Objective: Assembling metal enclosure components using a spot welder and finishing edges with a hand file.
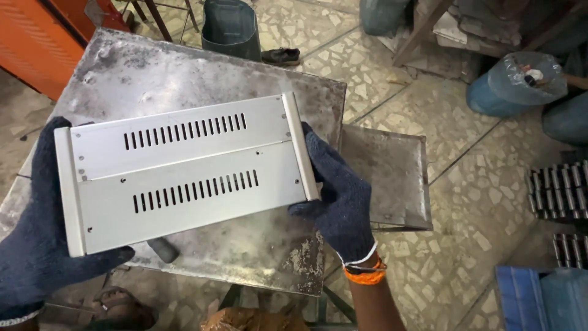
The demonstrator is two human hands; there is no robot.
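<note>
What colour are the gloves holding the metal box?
Dark navy blue knitted gloves, left and right, shown in the head view, gripping the silver slotted box.

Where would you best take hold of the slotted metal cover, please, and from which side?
Probably by its two short ends, one from each side, as the left hand and right hand grip it now. The metal cover is wide and flat, with a raised flange along each short end for the fingers to hook. The slotted face gives no grip, and it sits above the worn metal table.
</note>
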